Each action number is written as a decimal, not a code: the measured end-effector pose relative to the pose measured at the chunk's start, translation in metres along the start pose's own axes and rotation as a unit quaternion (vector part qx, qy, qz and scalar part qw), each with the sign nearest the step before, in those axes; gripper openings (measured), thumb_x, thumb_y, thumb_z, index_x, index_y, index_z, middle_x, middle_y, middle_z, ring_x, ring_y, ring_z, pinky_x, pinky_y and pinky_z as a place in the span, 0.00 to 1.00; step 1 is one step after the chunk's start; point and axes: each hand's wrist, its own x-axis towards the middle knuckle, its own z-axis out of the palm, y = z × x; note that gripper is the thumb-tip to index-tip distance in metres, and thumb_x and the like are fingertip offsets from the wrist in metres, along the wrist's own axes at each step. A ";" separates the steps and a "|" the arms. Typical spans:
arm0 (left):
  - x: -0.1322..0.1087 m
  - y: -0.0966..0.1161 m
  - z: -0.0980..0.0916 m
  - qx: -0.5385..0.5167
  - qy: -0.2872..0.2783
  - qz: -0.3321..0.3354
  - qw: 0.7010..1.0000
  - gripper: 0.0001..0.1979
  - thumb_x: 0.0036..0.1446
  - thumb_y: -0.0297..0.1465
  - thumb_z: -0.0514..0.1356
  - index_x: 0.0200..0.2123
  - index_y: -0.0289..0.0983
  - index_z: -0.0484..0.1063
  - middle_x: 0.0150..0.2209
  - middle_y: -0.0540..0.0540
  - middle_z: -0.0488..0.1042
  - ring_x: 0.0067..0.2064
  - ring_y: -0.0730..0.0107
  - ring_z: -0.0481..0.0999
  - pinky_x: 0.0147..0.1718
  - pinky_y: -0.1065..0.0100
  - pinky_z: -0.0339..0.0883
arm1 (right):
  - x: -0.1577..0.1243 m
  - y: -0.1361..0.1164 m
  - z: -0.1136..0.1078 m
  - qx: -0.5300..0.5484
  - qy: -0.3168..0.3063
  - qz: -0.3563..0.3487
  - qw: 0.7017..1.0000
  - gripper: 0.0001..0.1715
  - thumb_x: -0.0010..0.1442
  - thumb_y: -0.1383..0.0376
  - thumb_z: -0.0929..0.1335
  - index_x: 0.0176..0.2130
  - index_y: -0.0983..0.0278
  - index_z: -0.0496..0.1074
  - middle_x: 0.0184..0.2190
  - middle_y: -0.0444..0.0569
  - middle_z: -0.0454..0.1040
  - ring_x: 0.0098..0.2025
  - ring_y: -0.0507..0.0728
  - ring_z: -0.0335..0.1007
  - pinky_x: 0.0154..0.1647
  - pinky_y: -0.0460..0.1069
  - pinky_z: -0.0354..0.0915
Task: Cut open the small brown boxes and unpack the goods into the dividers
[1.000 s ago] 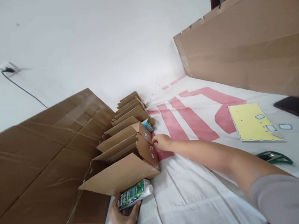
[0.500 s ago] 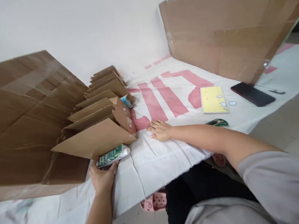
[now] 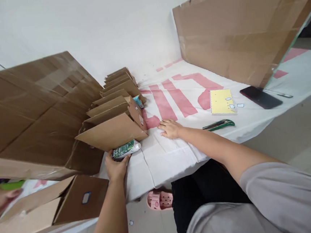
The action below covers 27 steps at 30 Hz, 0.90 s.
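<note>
Head view, looking down over a table edge. We note the left hand [image 3: 116, 167] reaching up from below the edge, fingers curled around the rear of a green-and-white tube [image 3: 125, 149]. The tube lies on its side on the white cloth with pink print [image 3: 175, 154], tucked just under the front flap of the cardboard divider rack [image 3: 113, 129], its white cap pointing right.

The right hand [image 3: 170, 128] rests palm down on the cloth, fingers loosely spread and gripping nothing, just beside the rack's front right corner. We cannot tell whether the fingertips touch the cardboard.

Also on the cloth, to the right of that hand:
- green utility knife [image 3: 218, 125], near the forearm
- yellow sticker sheet [image 3: 221, 101], beyond the knife
- black phone [image 3: 261, 97] with a pen [image 3: 278, 94] just beside it

A large cardboard sheet [image 3: 232, 33] stands against the wall at right; a second flattened cardboard [image 3: 30, 113] leans behind the rack at left. A cardboard box [image 3: 70, 203] sits at lower left. A pink slipper [image 3: 160, 199] lies on the floor below the table.
</note>
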 end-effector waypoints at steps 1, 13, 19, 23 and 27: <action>0.000 -0.001 0.001 -0.002 0.001 0.001 1.000 0.44 0.34 0.44 0.70 0.56 0.34 0.64 0.54 0.36 0.68 0.58 0.45 0.67 0.58 0.49 0.59 | -0.001 0.000 0.000 0.001 0.004 0.002 1.000 0.30 0.66 0.54 0.62 0.62 0.64 0.64 0.65 0.55 0.60 0.67 0.64 0.52 0.65 0.58 0.49; 0.002 -0.006 0.003 -0.022 0.014 0.014 1.000 0.43 0.32 0.42 0.71 0.54 0.35 0.65 0.52 0.39 0.69 0.57 0.46 0.67 0.58 0.48 0.59 | -0.001 0.002 0.002 0.002 0.025 -0.001 1.000 0.29 0.65 0.54 0.63 0.61 0.64 0.65 0.64 0.55 0.62 0.65 0.64 0.54 0.64 0.57 0.50; 0.002 -0.003 0.004 -0.018 0.013 0.012 1.000 0.43 0.33 0.40 0.71 0.54 0.34 0.64 0.52 0.38 0.69 0.56 0.47 0.68 0.58 0.48 0.59 | -0.001 0.004 0.004 0.014 0.031 -0.004 0.999 0.28 0.65 0.54 0.63 0.59 0.64 0.67 0.63 0.55 0.63 0.64 0.65 0.54 0.64 0.58 0.49; 0.001 -0.002 0.005 -0.022 0.010 0.013 1.000 0.44 0.34 0.40 0.71 0.55 0.33 0.62 0.54 0.37 0.68 0.57 0.48 0.68 0.58 0.50 0.60 | -0.002 0.004 0.003 0.023 0.030 -0.005 0.999 0.29 0.65 0.54 0.63 0.60 0.65 0.66 0.63 0.57 0.62 0.64 0.65 0.54 0.63 0.58 0.48; 0.001 -0.003 0.006 -0.027 0.007 0.012 1.000 0.43 0.34 0.38 0.72 0.55 0.34 0.62 0.53 0.39 0.69 0.56 0.51 0.69 0.58 0.51 0.61 | -0.003 0.003 0.001 0.026 0.025 -0.005 0.999 0.28 0.65 0.55 0.63 0.60 0.66 0.66 0.63 0.57 0.63 0.64 0.65 0.54 0.63 0.58 0.48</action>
